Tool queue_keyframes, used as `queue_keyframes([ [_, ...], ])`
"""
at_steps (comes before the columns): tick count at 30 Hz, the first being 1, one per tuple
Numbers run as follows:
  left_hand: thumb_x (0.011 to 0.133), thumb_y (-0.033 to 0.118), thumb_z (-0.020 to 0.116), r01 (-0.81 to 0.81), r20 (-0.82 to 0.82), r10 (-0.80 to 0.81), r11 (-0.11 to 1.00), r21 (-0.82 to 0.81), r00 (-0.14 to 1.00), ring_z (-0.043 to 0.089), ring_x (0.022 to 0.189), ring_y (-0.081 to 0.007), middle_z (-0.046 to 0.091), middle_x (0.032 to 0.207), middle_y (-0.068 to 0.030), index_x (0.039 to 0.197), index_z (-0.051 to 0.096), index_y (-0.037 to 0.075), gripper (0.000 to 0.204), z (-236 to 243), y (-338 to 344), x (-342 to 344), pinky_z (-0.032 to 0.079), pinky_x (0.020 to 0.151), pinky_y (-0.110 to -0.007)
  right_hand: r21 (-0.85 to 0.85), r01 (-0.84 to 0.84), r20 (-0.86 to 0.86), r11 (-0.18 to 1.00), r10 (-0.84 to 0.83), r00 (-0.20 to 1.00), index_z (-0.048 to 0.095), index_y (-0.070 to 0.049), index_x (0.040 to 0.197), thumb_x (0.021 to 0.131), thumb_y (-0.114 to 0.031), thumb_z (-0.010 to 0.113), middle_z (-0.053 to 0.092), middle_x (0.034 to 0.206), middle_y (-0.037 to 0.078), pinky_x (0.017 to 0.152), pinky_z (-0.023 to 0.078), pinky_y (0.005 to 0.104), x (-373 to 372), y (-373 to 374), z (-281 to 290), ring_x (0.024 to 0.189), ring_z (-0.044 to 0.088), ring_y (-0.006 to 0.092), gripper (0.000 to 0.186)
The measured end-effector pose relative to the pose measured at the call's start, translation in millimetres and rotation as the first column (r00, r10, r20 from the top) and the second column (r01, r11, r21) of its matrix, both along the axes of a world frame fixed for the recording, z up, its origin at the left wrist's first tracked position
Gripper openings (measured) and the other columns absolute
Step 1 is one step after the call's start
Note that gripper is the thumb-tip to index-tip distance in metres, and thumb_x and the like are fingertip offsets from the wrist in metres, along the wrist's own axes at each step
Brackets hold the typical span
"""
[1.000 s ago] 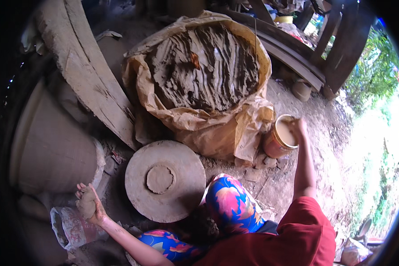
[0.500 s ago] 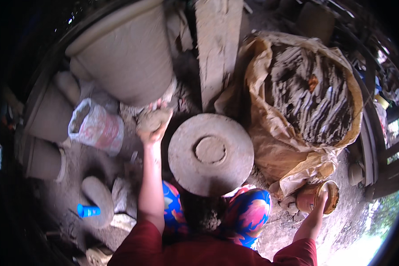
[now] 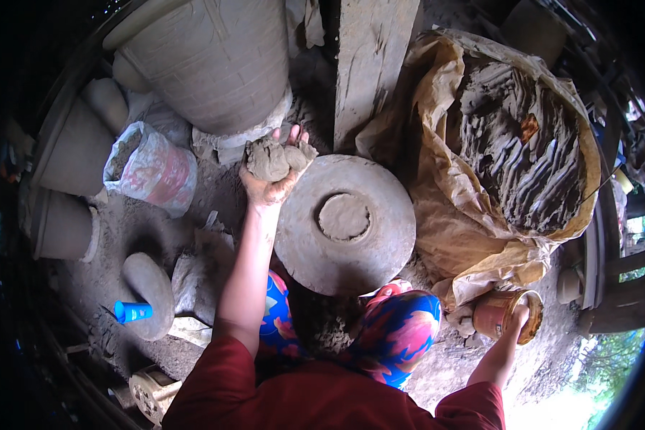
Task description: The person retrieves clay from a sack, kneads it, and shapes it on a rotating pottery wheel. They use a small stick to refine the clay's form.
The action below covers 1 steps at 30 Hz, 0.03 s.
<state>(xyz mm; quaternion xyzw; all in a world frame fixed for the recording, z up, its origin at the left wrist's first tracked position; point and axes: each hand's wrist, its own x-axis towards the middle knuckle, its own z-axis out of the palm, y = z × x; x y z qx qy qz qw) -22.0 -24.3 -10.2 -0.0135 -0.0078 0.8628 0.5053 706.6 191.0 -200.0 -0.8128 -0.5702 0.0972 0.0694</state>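
Observation:
My left hand point(image 3: 266, 190) is turned palm up beside the far left rim of a round grey turntable point(image 3: 297, 233). Its fingers curve around a lump of wet clay point(image 3: 268, 159), and the fingertips show past the lump. On the middle of the turntable lies a flat clay disc point(image 3: 344, 216). Far to the right, my right hand point(image 3: 520, 315) reaches into the mouth of a reddish-brown tub point(image 3: 489, 315). The tub's rim and inside hide those fingers, so what they hold, if anything, cannot be seen.
A large clay pot point(image 3: 215, 68) stands at the far left, near a wooden post point(image 3: 373, 64). On the right, an open sack point(image 3: 444, 193) holds a heap of ridged clay point(image 3: 516, 143). A white-and-red bag point(image 3: 154, 168) and a blue cup point(image 3: 132, 312) are at left.
My left hand has moved closer to the turntable's rim with the clay lump, and the fingertips now show beyond it. My right hand stays at the tub. The whole view has shifted slightly.

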Motion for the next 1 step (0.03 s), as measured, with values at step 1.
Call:
queue_keyframes([
  [1,0.080,0.044,0.034,-0.004,0.000,0.004,0.999,-0.037,1.000,0.034,0.113,-0.0401,0.038,0.122,-0.0220,0.116,0.041,0.007,0.052,-1.5,1.8,2.0,0.023,0.093,-0.058,0.007,0.003,-0.002,1.000,-0.003,1.000,0.060,0.006,0.080,0.067,-0.033,0.058,0.059,0.080,0.024,0.070,0.045,0.0400,13.1,-14.2,8.4,0.078,0.059,0.0329,0.041],
])
